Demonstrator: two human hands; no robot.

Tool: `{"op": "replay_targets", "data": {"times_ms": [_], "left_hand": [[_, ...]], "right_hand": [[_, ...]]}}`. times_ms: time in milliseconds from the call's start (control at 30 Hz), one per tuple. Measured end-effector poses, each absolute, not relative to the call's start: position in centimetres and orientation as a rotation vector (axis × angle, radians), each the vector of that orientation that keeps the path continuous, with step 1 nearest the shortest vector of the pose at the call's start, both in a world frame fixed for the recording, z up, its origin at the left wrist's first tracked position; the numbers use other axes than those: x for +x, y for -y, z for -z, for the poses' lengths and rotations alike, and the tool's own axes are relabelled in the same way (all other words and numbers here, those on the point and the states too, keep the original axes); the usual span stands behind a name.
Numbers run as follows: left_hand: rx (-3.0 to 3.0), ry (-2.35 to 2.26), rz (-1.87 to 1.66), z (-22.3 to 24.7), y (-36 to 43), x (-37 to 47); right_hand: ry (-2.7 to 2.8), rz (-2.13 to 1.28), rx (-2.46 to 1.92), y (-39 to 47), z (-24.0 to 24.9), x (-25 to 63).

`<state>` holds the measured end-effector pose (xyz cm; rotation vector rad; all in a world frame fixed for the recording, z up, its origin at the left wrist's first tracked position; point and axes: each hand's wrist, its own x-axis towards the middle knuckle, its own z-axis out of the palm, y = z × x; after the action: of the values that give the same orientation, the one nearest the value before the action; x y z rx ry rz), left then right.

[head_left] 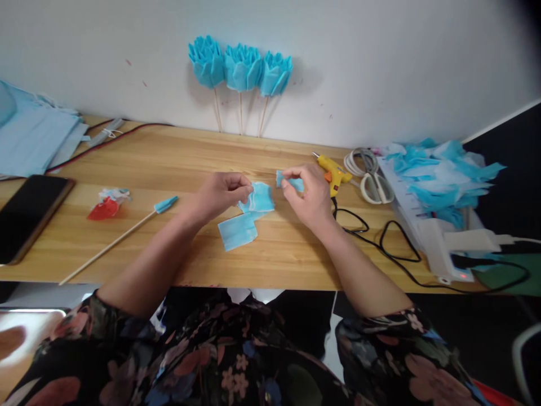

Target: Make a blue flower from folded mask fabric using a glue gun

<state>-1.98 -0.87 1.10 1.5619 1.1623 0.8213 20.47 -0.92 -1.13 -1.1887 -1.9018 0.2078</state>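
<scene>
Wooden surface (pixel 279 256) against a white wall (pixel 359 67)
Left hand (pixel 222 194) pinches blue cloth (pixel 262 198); right hand (pixel 310 192) curls over another piece (pixel 297 184), grip unclear.

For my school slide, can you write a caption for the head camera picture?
Left hand and right hand among small blue pieces, three blue flowers leaning on the wall.

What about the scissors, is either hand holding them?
No, the scissors lie on the table, clear of the right hand and the left hand.
</scene>
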Motion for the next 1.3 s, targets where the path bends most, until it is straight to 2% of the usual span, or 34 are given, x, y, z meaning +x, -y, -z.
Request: {"op": "replay_targets", "data": {"times_ms": [67, 200, 533, 733, 967, 1300], "left_hand": [[1.558, -1.140, -0.826, -1.0, 0.9, -1.9], [1.556, -1.044, -0.822, -0.7, 1.1, -1.7], [1.646, -1.009, -0.801, 0.5, 1.0, -1.5], [1.630, -1.169, -0.838, -0.2, 1.1, -1.7], [1.585, -1.331, -0.942, -0.6, 0.2, -2.5], [1.588, -1.398, -0.984, 0.7, -0.8, -3.1]], "right_hand": [[2.009, -0.164, -1.149, 1.7, 0.6, 20.0], [2.196, -0.287, -1.079, 2.5, 0.5, 19.0], [2.249, -0.366, -1.113, 2.3, 0.9, 19.0], [2.127, -0.379, -1.189, 1.9, 0.3, 19.8], [1.737, -0.710, -1.208, 0.0, -0.2, 22.6], [1.429, -0.915, -1.159, -1.5, -0.5, 24.6]]}}
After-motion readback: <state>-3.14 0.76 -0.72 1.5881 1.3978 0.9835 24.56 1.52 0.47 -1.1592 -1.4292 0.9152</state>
